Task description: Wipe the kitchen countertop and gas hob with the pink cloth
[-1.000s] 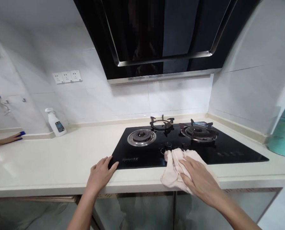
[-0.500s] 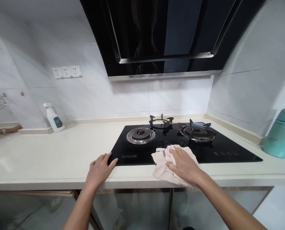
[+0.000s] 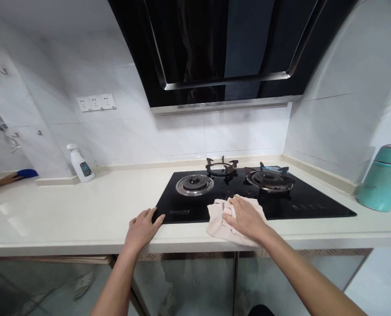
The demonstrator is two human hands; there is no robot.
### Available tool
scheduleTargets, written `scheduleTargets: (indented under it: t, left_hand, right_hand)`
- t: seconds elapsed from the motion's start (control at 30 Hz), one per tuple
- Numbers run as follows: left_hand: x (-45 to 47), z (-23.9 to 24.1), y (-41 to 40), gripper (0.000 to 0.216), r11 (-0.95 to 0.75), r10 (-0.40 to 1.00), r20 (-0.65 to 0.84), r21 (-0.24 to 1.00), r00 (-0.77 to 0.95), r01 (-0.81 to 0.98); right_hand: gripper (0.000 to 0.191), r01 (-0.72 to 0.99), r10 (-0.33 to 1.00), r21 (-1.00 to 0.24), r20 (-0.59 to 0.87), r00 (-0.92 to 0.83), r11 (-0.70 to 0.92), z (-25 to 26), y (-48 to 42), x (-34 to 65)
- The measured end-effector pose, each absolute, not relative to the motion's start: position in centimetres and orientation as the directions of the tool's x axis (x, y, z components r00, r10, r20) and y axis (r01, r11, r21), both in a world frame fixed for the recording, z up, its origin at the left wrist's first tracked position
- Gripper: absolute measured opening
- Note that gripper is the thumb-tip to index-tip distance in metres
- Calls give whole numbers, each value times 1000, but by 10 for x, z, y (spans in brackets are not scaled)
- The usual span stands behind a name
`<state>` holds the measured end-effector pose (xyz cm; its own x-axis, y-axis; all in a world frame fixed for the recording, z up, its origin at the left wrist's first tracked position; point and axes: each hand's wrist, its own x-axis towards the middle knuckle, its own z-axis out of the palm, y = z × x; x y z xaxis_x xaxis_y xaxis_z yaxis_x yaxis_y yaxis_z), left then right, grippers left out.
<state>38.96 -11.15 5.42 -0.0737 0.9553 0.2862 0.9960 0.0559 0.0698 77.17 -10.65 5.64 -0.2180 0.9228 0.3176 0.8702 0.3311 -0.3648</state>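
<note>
A pale pink cloth (image 3: 220,221) lies bunched over the front edge of the black glass gas hob (image 3: 198,215), partly on the white counter. My right hand (image 3: 244,217) presses down on it with bent fingers gripping the folds. My left hand (image 3: 143,229) rests at the hob's front left corner, thumb and fingers apart, holding nothing. The left burner (image 3: 194,184) shows without a pan support. A loose black pan support (image 3: 222,168) stands behind it at the hob's back edge, and the right burner (image 3: 269,180) has one on.
A white spray bottle (image 3: 80,164) stands on the counter (image 3: 110,197) at the left. A turquoise container (image 3: 381,180) is at the far right. The black range hood (image 3: 215,52) hangs overhead. At the far left, another person's hand (image 3: 8,179) is beside a blue item (image 3: 27,173).
My right hand has shifted slightly left with the cloth, its fingers more curled into the folds. At the far left, a blue item has appeared by the other person's hand.
</note>
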Motion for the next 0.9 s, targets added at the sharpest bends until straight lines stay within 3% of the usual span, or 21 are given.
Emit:
scheduleTargets:
  t: [0.13,0.3,0.6,0.73,0.9]
  left_hand:
    - [391,54,-112,59,71,955,281,101,-97,992]
    - [392,53,-112,60,76,953,283,117,-107,990]
    - [395,50,-113,59,81,947,299,130,-117,988]
    - [392,49,-112,54,77,948,298,130,-113,989]
    - [384,50,-116,54,37,958,281,100,-64,994]
  right_hand:
    - [69,892,921,-295,295,-255,342,41,-133,751]
    - [66,790,846,-314,276,-456,527,46,-137,721]
    - [40,761,824,-330,324,-464,558,65,-72,665]
    - [44,765,825,-323,320,-467,558,65,-59,623]
    - [53,664,727,-296,300,-618,687,74,-55,583]
